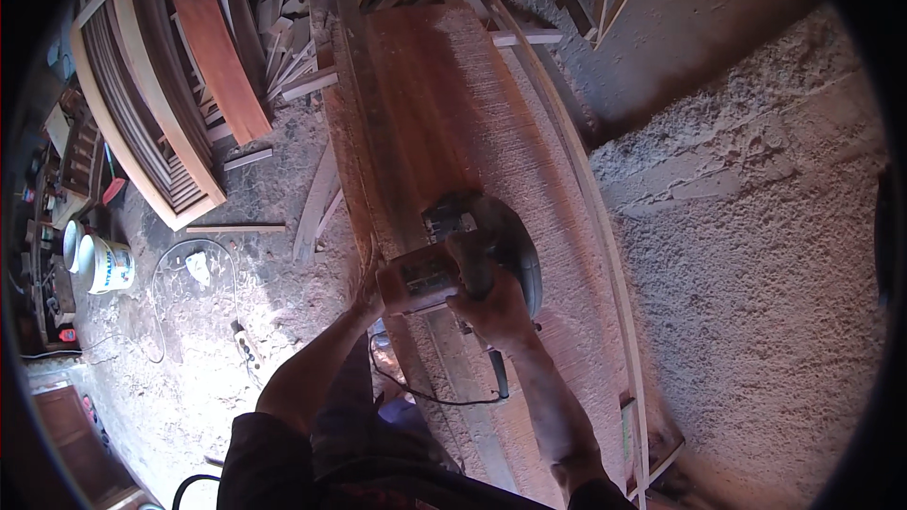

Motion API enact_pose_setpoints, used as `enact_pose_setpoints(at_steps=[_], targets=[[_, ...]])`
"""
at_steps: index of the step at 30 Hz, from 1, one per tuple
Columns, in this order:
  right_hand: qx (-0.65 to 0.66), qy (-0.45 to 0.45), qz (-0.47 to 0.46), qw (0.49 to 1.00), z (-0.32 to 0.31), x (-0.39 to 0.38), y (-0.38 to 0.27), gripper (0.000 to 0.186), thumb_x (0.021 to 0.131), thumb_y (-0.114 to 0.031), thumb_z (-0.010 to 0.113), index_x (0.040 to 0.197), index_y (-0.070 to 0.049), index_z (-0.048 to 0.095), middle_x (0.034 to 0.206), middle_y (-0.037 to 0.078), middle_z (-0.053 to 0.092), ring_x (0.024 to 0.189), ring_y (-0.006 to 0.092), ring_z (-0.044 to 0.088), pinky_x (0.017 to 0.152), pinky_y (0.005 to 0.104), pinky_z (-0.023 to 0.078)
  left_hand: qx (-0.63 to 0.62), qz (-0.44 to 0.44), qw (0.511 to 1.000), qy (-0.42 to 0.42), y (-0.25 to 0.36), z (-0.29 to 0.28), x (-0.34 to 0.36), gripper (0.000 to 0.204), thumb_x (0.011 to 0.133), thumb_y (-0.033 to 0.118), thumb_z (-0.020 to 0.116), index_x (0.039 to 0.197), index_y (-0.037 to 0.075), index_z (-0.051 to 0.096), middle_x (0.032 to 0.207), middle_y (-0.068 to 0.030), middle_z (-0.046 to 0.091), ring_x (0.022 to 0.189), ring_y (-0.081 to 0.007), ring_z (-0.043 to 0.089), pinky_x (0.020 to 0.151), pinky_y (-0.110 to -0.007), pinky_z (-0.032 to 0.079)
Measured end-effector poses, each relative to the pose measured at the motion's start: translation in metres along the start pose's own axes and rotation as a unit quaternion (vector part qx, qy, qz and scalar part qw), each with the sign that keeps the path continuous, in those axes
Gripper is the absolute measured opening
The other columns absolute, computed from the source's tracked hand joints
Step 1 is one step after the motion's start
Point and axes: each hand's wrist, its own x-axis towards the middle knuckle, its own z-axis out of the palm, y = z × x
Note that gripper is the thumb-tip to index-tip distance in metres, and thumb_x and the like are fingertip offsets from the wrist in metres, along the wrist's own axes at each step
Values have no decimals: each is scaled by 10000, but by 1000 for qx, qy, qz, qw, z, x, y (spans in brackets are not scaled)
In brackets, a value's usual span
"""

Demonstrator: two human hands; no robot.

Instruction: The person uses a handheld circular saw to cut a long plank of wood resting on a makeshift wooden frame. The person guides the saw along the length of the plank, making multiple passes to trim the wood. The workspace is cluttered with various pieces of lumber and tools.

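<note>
A dark circular saw (472, 260) rests on a long, wide reddish-brown board (425, 113), which is dusted with sawdust. My right hand (496, 310) is wrapped round the saw's rear handle. Just left of the saw's motor housing is my left hand (367, 295), at the board's left edge. Most of its fingers are hidden or blurred, so whether it grips the housing or the edge is unclear. A black cord (444, 400) runs from the saw across the board toward my body. The blade is out of sight under the saw.
Slatted wooden frames (156, 104) lean at the upper left, near a pile of offcuts (293, 47). A long thin strip (590, 184) lies along the board's right side. Deep sawdust (756, 274) covers the right floor. White buckets (106, 264) and a power strip (248, 348) are at left.
</note>
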Motion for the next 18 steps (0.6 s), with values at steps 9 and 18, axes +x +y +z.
enact_pose_setpoints(at_steps=[9,18], targets=[[27,4,-1,1000,2,23,-9,479,781,-153,812,1184,26,624,922,159,724,883,244,719,807,392,561,-21,6,1000,-8,12,4,-4,555,1062,355,463,1497,17,399,1393,-217,560,1291,-303,555,1085,-387,460],[41,3,-11,999,6,53,-20,444,778,-130,801,1153,28,624,972,87,676,889,171,650,791,349,538,276,60,959,33,-14,-9,-22,400,1058,203,410,1393,-9,463,1326,-260,572,1262,-443,543,1090,-452,451]])
